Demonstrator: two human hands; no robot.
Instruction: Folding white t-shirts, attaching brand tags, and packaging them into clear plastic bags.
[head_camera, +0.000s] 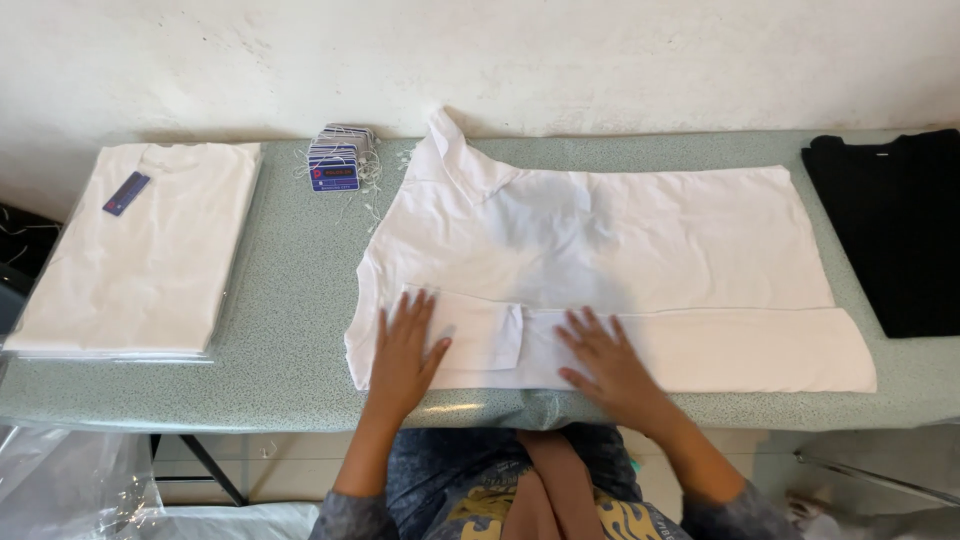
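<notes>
Bag: I see a clear plastic bag (140, 255) with folded white shirts, far left.
Tag: small blue rectangle (126, 193) on it.
Tag pile: blue-and-white cards (338, 160), stringy, by the wall.

— How do the hands sit?
— I see my left hand (402, 352) flat, palm down, fingers (412, 308) spread. My right hand (605, 358) lies flat too, fingers fanned, forearms angled inward
</notes>
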